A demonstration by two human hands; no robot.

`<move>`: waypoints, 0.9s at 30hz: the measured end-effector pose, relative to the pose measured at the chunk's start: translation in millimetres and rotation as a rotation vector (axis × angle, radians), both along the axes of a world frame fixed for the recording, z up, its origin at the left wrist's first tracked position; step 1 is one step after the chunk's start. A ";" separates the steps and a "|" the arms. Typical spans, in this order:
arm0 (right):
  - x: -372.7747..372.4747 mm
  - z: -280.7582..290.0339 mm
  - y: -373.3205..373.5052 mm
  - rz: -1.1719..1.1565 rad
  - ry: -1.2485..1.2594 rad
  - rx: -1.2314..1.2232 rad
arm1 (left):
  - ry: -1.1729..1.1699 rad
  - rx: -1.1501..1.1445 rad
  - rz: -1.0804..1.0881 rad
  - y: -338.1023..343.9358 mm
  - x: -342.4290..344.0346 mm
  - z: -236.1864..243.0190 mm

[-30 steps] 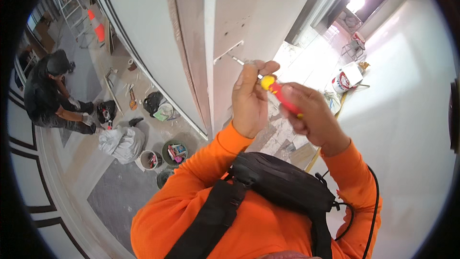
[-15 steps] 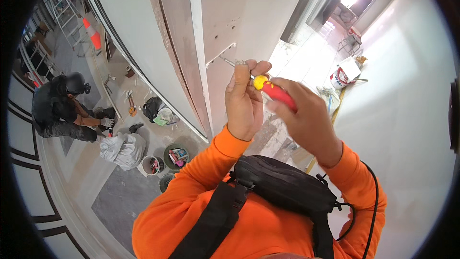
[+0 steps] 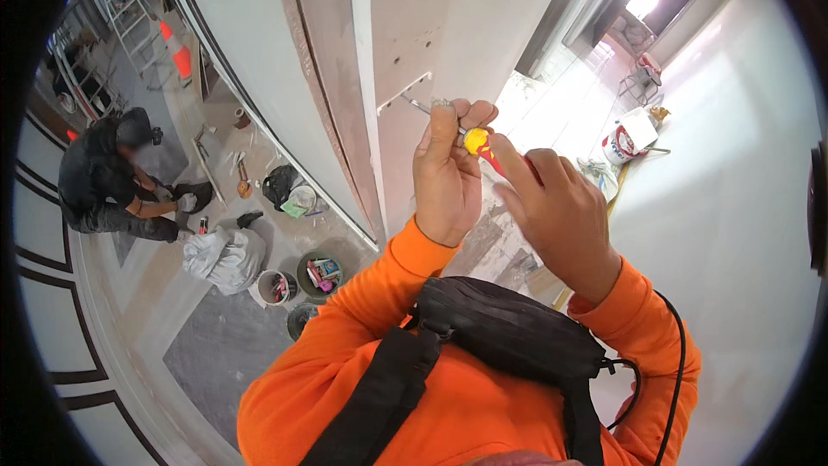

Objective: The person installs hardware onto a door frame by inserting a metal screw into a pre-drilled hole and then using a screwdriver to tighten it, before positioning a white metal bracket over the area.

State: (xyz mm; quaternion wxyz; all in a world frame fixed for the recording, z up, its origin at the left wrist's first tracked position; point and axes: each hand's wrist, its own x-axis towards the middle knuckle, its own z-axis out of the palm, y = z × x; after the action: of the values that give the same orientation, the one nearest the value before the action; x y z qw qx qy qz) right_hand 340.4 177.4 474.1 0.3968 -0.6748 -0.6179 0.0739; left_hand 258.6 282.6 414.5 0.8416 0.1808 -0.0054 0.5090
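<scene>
My left hand [image 3: 447, 185] is closed in a pinch around the metal shaft of a screwdriver [image 3: 475, 141] with a red and yellow handle. My right hand [image 3: 562, 220] wraps the handle from the right, hiding most of it. The shaft points up and left to a thin white strip [image 3: 414, 86] on the edge of a pale upright panel [image 3: 483, 17]. The tip meets or nearly meets the strip; whether a screw is there is too small to tell. Several small dark holes [image 3: 397, 59] show in the panel above the strip.
At the left a person [image 3: 103, 177] in dark clothes crouches by a white sack [image 3: 224, 259]. Buckets of tools [image 3: 320, 274] stand on the floor. Farther back are an orange cone [image 3: 175, 50] and a ladder [image 3: 127, 13]. A white bucket [image 3: 619, 145] sits at the right wall.
My right hand has turned over the screwdriver handle, covering more of it, its fingers now more forward. My left hand keeps its pinch on the shaft. The crouching person's arms have shifted.
</scene>
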 end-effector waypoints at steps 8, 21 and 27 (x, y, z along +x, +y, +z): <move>-7.1 27.0 8.2 -0.139 0.710 -0.411 | 0.030 0.005 -0.047 -3.5 -1.6 -1.9; -3.3 32.5 -1.7 -0.047 1.030 -0.486 | 0.010 0.099 -0.037 -0.5 -9.1 -12.4; -2.7 9.9 -6.5 0.032 -0.310 -0.038 | -0.031 0.079 -0.030 -1.3 -2.8 -8.9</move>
State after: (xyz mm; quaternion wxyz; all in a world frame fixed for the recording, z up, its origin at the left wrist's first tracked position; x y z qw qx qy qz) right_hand 337.7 170.8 484.0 0.2826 -0.6754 -0.6810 -0.0132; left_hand 255.7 281.3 405.6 0.8411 0.2059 -0.0414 0.4984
